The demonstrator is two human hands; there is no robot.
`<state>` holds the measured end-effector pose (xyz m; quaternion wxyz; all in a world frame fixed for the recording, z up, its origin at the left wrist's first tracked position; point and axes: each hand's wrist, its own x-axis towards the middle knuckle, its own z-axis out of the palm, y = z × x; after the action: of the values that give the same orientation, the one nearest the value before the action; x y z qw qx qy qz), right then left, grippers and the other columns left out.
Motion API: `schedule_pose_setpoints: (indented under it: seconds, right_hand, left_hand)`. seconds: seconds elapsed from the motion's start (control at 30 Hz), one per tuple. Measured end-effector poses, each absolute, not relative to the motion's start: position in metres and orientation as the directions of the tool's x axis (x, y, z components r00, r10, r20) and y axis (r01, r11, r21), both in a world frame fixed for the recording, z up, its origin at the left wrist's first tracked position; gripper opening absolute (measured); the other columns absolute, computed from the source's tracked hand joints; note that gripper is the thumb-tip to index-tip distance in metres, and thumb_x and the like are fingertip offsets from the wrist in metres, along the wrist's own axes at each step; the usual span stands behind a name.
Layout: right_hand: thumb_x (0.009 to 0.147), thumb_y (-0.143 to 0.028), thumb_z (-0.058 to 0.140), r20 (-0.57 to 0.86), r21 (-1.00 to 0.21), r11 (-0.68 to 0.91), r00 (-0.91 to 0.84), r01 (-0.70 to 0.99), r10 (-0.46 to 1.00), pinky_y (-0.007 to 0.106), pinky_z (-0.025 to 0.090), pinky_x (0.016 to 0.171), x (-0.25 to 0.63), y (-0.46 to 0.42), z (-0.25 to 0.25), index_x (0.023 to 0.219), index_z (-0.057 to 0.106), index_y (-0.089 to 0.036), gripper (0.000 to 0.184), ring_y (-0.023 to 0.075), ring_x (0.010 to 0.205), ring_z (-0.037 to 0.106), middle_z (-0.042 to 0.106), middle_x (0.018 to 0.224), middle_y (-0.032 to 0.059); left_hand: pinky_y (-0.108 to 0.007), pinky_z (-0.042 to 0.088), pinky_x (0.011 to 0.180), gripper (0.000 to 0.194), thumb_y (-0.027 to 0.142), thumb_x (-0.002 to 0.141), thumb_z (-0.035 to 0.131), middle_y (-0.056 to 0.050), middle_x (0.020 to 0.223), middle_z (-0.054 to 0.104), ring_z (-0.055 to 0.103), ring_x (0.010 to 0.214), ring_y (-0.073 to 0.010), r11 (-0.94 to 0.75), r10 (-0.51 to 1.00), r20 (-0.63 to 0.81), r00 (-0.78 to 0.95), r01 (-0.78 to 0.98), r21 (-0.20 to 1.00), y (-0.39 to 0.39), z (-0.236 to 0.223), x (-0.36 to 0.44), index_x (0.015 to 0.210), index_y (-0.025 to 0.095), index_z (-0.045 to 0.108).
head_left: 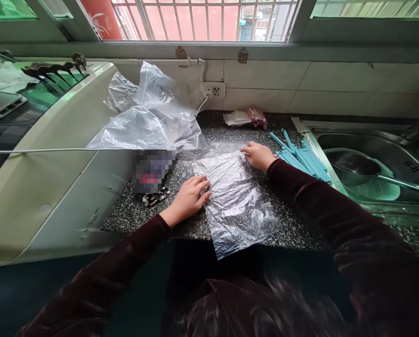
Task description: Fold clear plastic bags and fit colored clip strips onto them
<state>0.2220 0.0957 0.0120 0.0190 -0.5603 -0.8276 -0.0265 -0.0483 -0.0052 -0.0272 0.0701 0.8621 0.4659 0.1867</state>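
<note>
A clear, crinkled plastic bag [238, 199] lies flat on the speckled counter, its lower corner hanging over the front edge. My left hand [190, 199] rests at the bag's left edge, fingers stretched out and fingertips touching the plastic. At the upper right corner, my right hand [260, 156] has its fingers curled together on the bag's edge. Just beyond that hand lies a loose bunch of light-blue plastic strips [305, 161]. More clear plastic bags [142, 124] are heaped at the back left.
A sink [321, 140] on the right holds a pan [353, 164] and a colander [381, 187]. Small packets [239, 118] lie by the wall, below a socket [216, 91]. A white cable [55, 150] crosses the left side. A blurred-out item [153, 171] sits under the bag heap.
</note>
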Motion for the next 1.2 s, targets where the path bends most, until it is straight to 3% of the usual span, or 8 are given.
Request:
schedule_pose_setpoints:
  seconds: [0.17,0.33,0.5,0.87,1.03,1.1,1.2]
  right_hand:
    - [0.085,-0.027,0.05,0.011,-0.002,0.336,-0.336,0.942,0.942,0.03,0.043,0.084,0.204,0.123,0.021,0.114,0.064,-0.019,0.033,0.0225,0.105,0.057,0.06,0.116,0.0119]
    - [0.079,-0.023,0.059,-0.077,0.012,0.358,-0.356,0.934,0.931,0.028,0.045,0.077,0.195,0.135,0.022,0.092,0.071,-0.019,0.018,0.0206,0.093,0.061,0.069,0.099,0.0087]
    - [0.081,-0.019,0.052,-0.044,0.019,0.375,-0.374,0.927,0.926,0.03,0.043,0.079,0.196,0.134,0.022,0.091,0.07,-0.016,0.02,0.023,0.097,0.059,0.068,0.101,0.0111]
    - [0.081,-0.021,0.05,0.395,-0.169,0.53,-0.435,0.831,0.809,0.032,0.04,0.075,0.225,0.12,0.039,0.081,0.064,-0.015,0.015,0.021,0.082,0.052,0.061,0.084,0.0094]
    - [0.082,-0.023,0.049,0.476,-0.186,0.572,-0.436,0.799,0.764,0.033,0.042,0.075,0.236,0.098,0.049,0.079,0.064,-0.018,0.015,0.0206,0.081,0.052,0.06,0.083,0.008]
    - [0.083,-0.023,0.048,0.485,-0.194,0.585,-0.442,0.787,0.755,0.034,0.042,0.077,0.237,0.089,0.054,0.079,0.064,-0.019,0.016,0.0204,0.081,0.052,0.06,0.084,0.0075]
    - [0.084,-0.025,0.047,0.489,-0.201,0.605,-0.457,0.77,0.743,0.036,0.043,0.081,0.236,0.076,0.06,0.08,0.064,-0.021,0.017,0.0206,0.084,0.052,0.06,0.085,0.0066]
  left_hand:
    - [-0.044,0.043,0.098,0.031,0.021,0.082,0.046,-0.014,0.115,0.061,0.055,0.108,-0.027,-0.387,0.907,0.271,0.321,0.891,0.238,0.048,-0.015,-0.042,0.107,0.012,0.062]
    - [-0.044,0.046,0.088,0.027,0.017,0.077,0.05,-0.02,0.103,0.063,0.057,0.1,-0.0315,-0.183,0.977,0.141,0.163,0.972,0.149,0.074,-0.006,-0.033,0.099,0.007,0.063]
    - [-0.04,0.046,0.083,0.018,0.013,0.077,0.047,-0.015,0.087,0.067,0.06,0.087,-0.0283,-0.148,0.988,0.079,0.133,0.961,0.235,0.083,0.002,-0.033,0.079,0.012,0.065]
    - [-0.039,0.043,0.087,0.007,0.017,0.079,0.051,-0.009,0.084,0.061,0.054,0.09,-0.0229,-0.355,0.9,0.373,0.226,0.876,0.326,0.062,0.035,-0.04,0.072,0.016,0.054]
    - [-0.042,0.041,0.092,0.013,0.024,0.084,0.05,-0.01,0.1,0.061,0.052,0.102,-0.0241,-0.465,0.774,0.59,0.231,0.839,0.283,0.023,0.044,-0.034,0.091,0.016,0.057]
    - [-0.043,0.041,0.094,0.019,0.027,0.086,0.047,-0.01,0.106,0.061,0.052,0.105,-0.0239,-0.596,0.701,0.614,0.363,0.771,0.225,-0.001,0.04,-0.021,0.099,0.017,0.058]
    - [-0.039,0.045,0.093,0.024,0.031,0.089,0.045,-0.01,0.107,0.064,0.057,0.102,-0.0213,-0.795,0.598,0.45,0.663,0.563,0.228,-0.031,0.021,0.005,0.105,0.017,0.058]
